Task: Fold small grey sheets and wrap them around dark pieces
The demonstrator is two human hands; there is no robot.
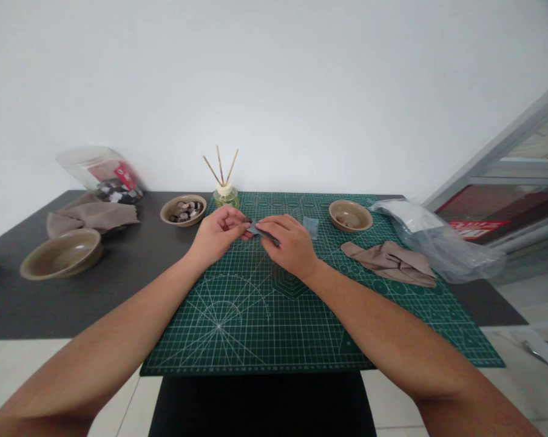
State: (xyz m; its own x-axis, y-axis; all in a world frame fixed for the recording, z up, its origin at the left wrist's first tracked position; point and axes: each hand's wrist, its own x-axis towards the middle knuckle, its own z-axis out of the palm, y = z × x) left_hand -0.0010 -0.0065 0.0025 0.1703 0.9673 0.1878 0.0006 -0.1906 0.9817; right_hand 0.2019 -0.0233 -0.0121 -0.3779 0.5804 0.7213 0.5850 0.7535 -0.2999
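Both hands meet above the far part of the green cutting mat (255, 309). My left hand (219, 233) and my right hand (290, 243) pinch the same small grey-blue flat piece (257, 229), which looks like a little bag or strip, held between their fingertips. My right hand's fingers curl over its right end, and my left thumb and fingers close on its left end. Another small grey-blue transparent piece (311, 226) lies flat on the mat just right of my right hand.
A bowl of small stones (183, 210), a reed diffuser (226, 193), an empty-looking bowl (62, 253), a tipped clear jar (101, 173) and beige cloth (94, 215) sit left. Right: another bowl (350, 215), beige cloth (392, 262), clear plastic bag (437, 240).
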